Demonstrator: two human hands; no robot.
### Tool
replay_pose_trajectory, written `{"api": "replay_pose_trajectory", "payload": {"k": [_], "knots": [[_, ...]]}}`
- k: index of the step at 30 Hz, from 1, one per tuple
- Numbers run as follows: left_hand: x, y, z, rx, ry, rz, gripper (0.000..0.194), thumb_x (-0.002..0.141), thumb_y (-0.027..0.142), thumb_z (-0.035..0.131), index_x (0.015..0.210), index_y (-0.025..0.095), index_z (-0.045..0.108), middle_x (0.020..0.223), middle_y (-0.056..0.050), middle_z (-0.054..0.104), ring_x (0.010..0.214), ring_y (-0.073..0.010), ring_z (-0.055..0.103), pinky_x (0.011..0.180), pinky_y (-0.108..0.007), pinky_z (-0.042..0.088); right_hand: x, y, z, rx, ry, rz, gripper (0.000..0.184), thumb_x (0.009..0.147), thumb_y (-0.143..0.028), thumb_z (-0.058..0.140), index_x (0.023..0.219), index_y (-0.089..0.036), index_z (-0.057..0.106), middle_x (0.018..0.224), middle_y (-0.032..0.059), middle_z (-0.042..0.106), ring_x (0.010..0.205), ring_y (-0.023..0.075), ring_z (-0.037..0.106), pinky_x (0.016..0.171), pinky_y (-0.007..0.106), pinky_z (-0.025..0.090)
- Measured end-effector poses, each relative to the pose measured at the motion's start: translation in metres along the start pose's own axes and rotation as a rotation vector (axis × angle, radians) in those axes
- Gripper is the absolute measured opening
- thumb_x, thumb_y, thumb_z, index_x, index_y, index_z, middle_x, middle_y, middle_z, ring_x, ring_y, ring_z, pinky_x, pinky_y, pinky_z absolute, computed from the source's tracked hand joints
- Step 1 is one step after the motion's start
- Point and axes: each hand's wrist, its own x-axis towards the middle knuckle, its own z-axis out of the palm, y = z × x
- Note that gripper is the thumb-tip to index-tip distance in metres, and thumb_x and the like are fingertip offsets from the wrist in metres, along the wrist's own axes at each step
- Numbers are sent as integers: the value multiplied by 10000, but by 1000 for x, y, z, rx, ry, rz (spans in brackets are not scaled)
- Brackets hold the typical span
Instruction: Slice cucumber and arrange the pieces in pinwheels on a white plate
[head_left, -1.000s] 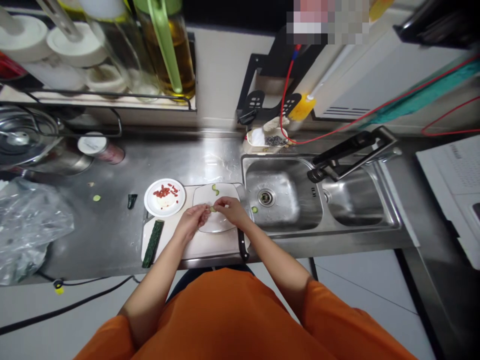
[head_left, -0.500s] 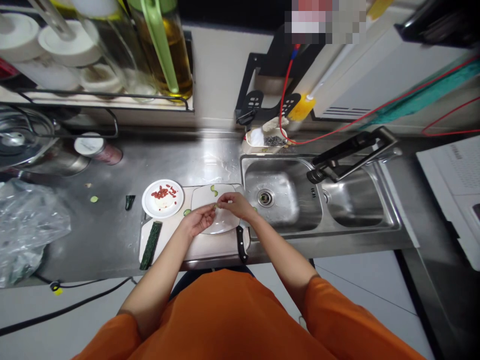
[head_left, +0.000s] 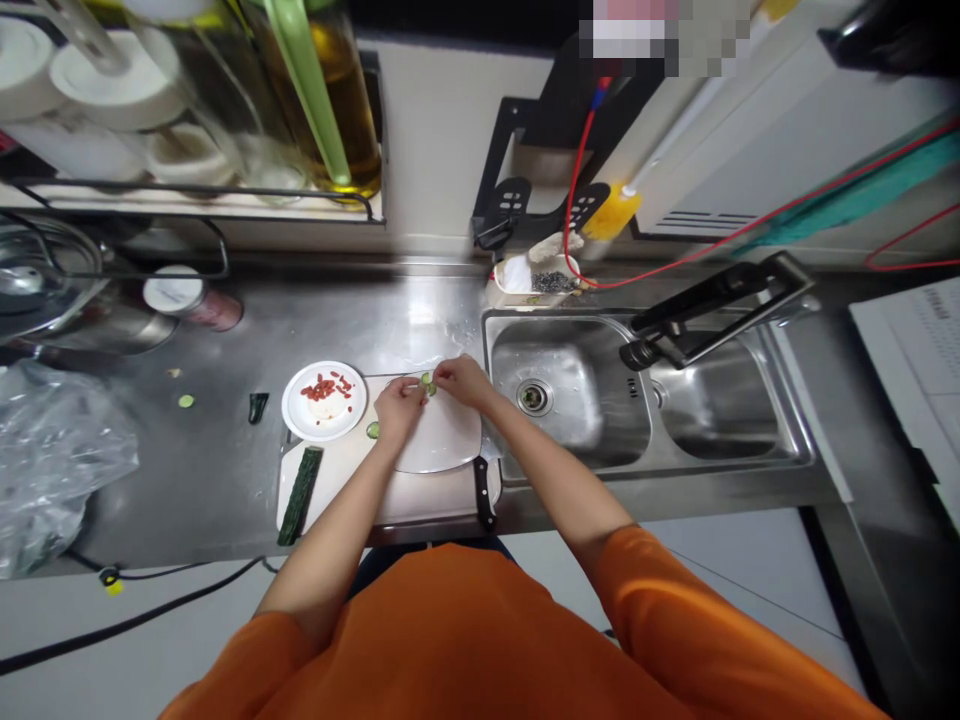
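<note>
Over the far edge of a white square plate (head_left: 442,440), my left hand (head_left: 400,408) and my right hand (head_left: 463,382) meet with fingertips pinched at small cucumber slices (head_left: 427,381). The fingers partly cover the slices, so their exact grip is hard to see. The plate rests on a white cutting board (head_left: 341,490). Another cucumber slice (head_left: 373,430) lies left of my left wrist. On the board's left side is a length of dark green cucumber (head_left: 301,495), and at its right a black-handled knife (head_left: 485,492), its blade hidden.
A white round plate (head_left: 289,415) with red goji berries stands at the board's upper left. Farther left lie a cucumber end (head_left: 258,407), a small slice (head_left: 186,401) and a plastic bag (head_left: 60,460). To the right is a double sink (head_left: 570,430) with a black faucet (head_left: 675,310).
Both hands have moved away from me, from above the plate's middle to its far edge, where the cucumber slices are. The view has shifted slightly.
</note>
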Motion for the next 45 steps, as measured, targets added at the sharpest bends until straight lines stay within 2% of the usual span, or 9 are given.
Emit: {"api": "replay_pose_trajectory", "payload": {"k": [5,15,28,33,45], "knots": [[-1,-1,6,50,16,15,234,721,338,600,908,210,657,584,30,643,588,-137,606,653,-239,437,7,5,2,-133,-38,-66,145,791,-181,546,730,-185,676,676,-2,640,684,138,500,804,280,295],[1,-7,11,71,40,35,241,731,333,591,925,207,656,601,18,644,583,-140,604,649,-239,429,6,4,5,-290,-46,-61,161,850,-227,517,820,-197,672,799,34,650,831,188,472,733,282,292],[-3,-6,11,81,29,35,214,730,324,577,898,212,650,593,24,635,556,-134,584,631,-239,420,1,1,6,-336,-41,-15,178,877,-264,483,854,-214,652,875,46,634,937,219,426,682,290,268],[-5,-1,9,157,55,110,155,739,292,570,846,215,653,580,21,628,580,-143,577,658,-248,408,1,-2,6,-373,-49,-9,202,895,-272,460,860,-212,650,907,58,631,964,228,422,679,296,267],[-4,-6,14,337,131,281,155,763,228,528,889,197,614,760,-35,638,735,-184,564,729,-279,394,-3,2,14,-459,9,-76,227,926,-295,422,904,-211,631,946,75,613,991,241,387,692,316,277]]}}
